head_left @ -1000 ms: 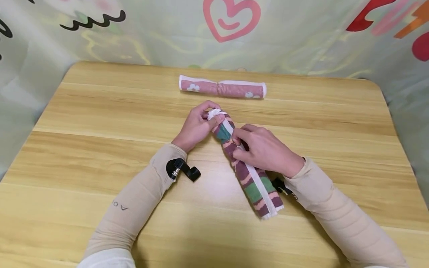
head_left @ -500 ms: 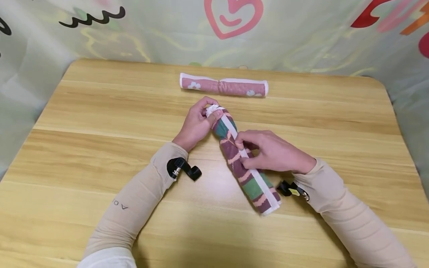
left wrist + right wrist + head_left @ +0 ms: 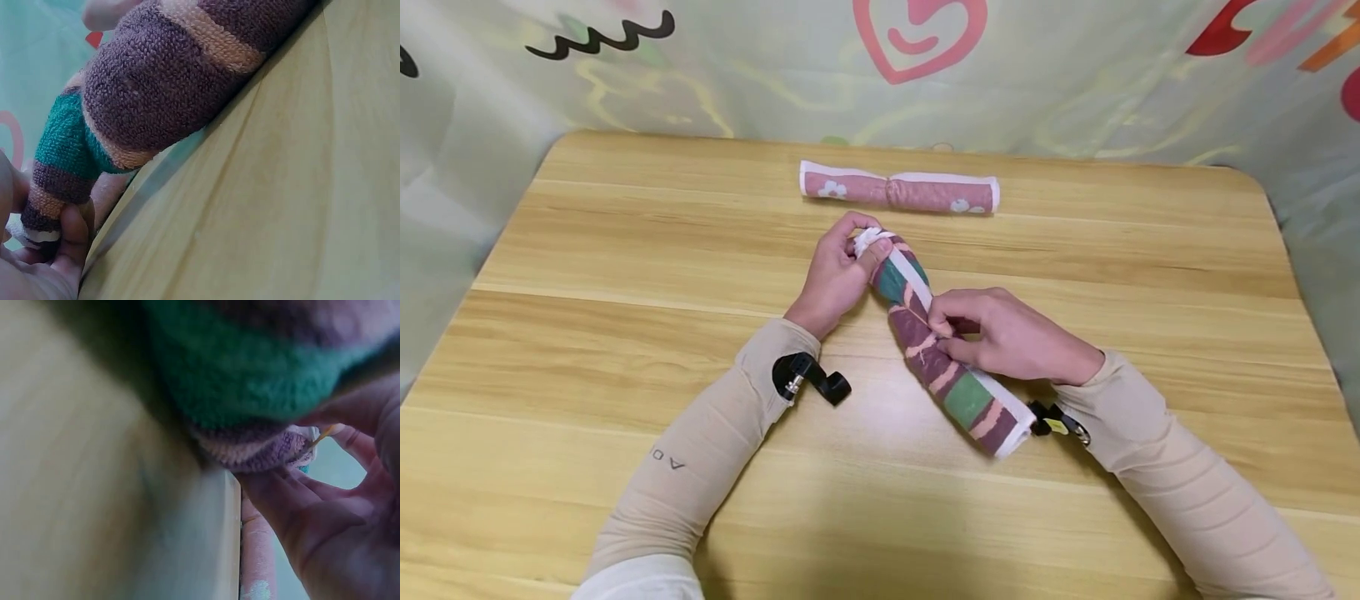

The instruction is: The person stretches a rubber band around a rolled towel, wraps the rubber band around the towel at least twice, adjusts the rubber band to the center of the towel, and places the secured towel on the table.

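Observation:
A rolled terry towel [image 3: 966, 398] with purple, green and peach stripes slants across the middle of the head view, its white edge along the right side. My left hand [image 3: 833, 271] grips its far end, thumb on top; the left wrist view shows those fingers around the narrow end of the towel [image 3: 150, 81]. A thin rubber band [image 3: 916, 315] cinches the roll partway along. Beside this waist, my right hand [image 3: 1011, 332] pinches with thumb and index finger. In the right wrist view the yellowish rubber band [image 3: 322, 434] is drawn out from the towel to a fingertip.
Behind the hands lies a pink rolled towel [image 3: 850, 190] with white flowers, tied at its middle. Everything is on a wood-grain table [image 3: 625, 225]. A patterned curtain [image 3: 760, 75] hangs along the table's back and sides. Black camera mounts [image 3: 811, 379] sit on both wrists.
The striped towel has turned, its near end lifting away from me and its white edge rolling to the right. My right hand has shifted slightly right; my left keeps its grip.

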Demonstrator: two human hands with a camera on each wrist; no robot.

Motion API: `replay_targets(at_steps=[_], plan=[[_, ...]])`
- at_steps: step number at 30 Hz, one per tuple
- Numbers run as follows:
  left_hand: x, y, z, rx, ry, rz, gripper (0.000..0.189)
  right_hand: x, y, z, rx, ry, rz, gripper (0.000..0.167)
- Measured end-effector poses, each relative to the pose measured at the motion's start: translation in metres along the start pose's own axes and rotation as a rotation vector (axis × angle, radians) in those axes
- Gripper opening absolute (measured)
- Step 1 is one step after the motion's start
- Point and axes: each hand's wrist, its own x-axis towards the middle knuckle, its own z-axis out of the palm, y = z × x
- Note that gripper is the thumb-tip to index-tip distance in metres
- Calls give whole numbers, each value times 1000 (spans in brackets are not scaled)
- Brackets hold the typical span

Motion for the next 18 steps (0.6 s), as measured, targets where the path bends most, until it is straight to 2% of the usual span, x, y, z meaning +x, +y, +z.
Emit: replay_targets(at_steps=[5, 8, 13, 18], plan=[[-1, 1, 0, -3, 18, -2, 18, -1, 0, 2, -14, 16, -56, 27], [-2, 2, 0, -8, 18, -8, 18, -1, 0, 2, -15, 16, -57, 28], [-4, 0, 0, -47, -9, 13, 19, -1, -3, 2, 18, -13, 38, 25], [-6, -3, -2, -118, -50, 55, 22, -1, -5, 4, 143, -63, 136, 30]])
